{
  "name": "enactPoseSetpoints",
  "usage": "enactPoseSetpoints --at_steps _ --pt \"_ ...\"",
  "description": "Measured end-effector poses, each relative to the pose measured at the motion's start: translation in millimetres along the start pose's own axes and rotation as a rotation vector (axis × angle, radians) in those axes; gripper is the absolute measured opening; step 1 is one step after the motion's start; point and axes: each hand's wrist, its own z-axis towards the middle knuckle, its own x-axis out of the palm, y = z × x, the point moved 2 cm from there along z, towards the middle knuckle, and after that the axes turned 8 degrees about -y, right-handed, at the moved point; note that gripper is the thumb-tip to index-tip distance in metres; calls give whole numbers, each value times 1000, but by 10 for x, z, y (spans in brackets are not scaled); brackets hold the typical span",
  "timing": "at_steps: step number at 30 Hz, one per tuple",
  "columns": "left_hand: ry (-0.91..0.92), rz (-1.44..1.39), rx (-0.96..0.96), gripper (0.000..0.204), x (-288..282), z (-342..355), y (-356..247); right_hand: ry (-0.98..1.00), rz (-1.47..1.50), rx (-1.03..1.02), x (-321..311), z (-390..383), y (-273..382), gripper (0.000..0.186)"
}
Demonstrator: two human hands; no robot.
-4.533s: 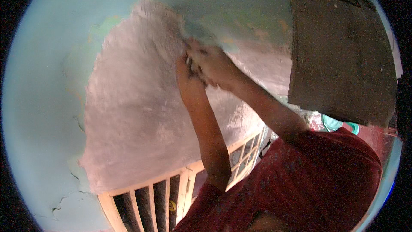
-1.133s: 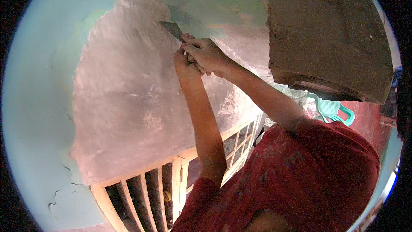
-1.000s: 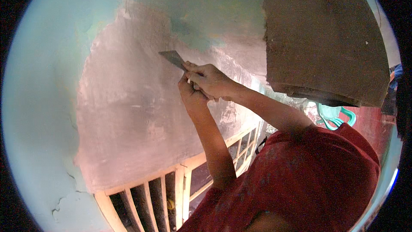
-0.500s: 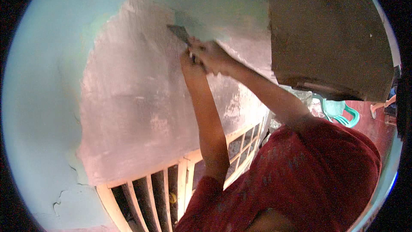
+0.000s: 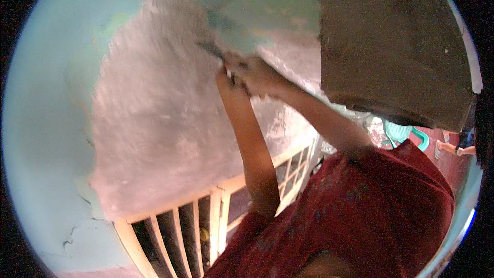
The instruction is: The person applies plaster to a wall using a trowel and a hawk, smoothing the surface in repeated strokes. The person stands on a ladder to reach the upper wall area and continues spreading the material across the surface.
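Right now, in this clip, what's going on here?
A person's right hand holds a scraper, the left hand close up against it, its own grip too blurred to tell. The blade is at the upper part of a pale patch in the blue wall; whether it touches is unclear. A cream frame runs below, and another person's legs show at far right.

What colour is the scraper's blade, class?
The blade looks dark grey, though blurred; it shows in the head view.
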Motion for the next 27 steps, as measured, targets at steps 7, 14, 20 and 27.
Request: enactPoseSetpoints --at_steps 7,14,20,27 --pt "195 -153 -119 26 18 393 169 -71 36 -97 -17 230 138 38" --pt "30 -77 12 20 -117 242 240 -49 -55 -119 103 62 82 36" --pt "92 275 -9 23 -53 90 218 -59 -28 20 -25 11 61 41" --pt "100 119 -108 33 66 281 -150 -150 57 -99 -64 325 213 44"
